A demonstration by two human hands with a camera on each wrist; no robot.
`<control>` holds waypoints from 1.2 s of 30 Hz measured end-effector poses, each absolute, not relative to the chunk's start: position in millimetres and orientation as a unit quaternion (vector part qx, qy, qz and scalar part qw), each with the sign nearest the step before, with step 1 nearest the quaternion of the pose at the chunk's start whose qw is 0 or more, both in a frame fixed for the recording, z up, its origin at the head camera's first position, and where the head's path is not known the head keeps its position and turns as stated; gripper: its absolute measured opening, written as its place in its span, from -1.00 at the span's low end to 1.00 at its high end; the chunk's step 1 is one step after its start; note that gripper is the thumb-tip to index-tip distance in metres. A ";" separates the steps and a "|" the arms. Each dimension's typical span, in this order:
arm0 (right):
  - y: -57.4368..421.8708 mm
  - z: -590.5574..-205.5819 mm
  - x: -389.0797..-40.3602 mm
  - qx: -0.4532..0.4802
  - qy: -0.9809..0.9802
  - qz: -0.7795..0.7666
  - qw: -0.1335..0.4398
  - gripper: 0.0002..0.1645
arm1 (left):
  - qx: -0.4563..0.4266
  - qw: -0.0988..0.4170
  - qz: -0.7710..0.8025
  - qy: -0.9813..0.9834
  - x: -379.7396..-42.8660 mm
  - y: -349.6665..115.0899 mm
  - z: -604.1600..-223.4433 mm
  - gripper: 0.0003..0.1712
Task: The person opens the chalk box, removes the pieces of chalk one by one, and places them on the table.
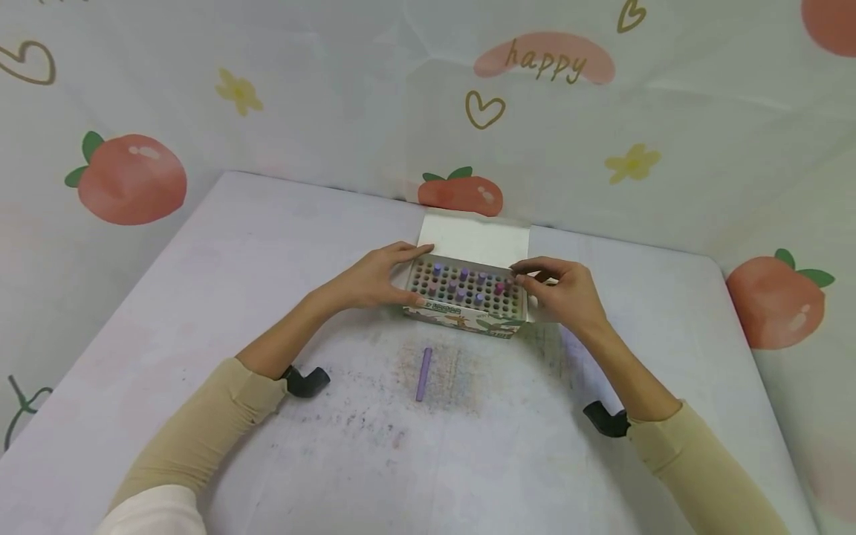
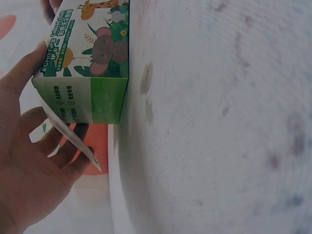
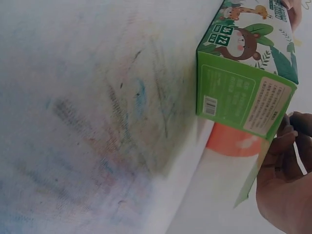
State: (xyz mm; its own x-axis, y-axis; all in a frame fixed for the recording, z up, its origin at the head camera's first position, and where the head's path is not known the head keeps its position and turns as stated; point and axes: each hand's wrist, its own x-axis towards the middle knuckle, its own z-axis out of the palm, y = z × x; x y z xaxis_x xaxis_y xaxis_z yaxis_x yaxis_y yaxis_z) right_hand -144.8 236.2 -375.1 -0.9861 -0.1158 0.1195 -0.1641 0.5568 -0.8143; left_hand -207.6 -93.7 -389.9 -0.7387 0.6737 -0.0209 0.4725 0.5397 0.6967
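Here, a smudged table point(image 1: 287, 483) ran beneath the box point(image 1: 461, 321), fruit-printed cloth point(image 1: 321, 111) behind; a purple stick point(image 1: 424, 374) lay before it, the left hand point(image 1: 377, 278) splayed against its left end, the right hand point(image 1: 563, 288) bent at its right, grip unclear; only the right wrist view showed its barcode point(image 3: 210, 105)

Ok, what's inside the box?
Inside the box, a holed grid holds upright purple and pink sticks; their lower ends are hidden. The right hand partly covers one corner.
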 end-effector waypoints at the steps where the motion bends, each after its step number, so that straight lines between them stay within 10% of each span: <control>1: 236.6 -376.2 -145.2 0.081 -0.886 0.456 0.027 -0.80 | 0.331 0.146 0.347 0.865 -207.4 -93.7 -389.9 0.06; 36: 221.7 -379.7 -144.9 0.147 -0.935 0.316 0.068 -0.81 | 0.321 0.151 0.350 0.867 -205.3 -92.9 -389.2 0.06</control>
State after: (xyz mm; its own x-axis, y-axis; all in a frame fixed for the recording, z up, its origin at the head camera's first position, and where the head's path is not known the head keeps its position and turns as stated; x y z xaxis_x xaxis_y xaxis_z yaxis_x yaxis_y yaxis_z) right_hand -144.9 221.7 -379.7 -0.9472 -0.2324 0.2210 -0.3188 0.7568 -0.5706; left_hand -205.3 -92.9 -389.2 -0.7490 0.6615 -0.0367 0.4507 0.5493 0.7037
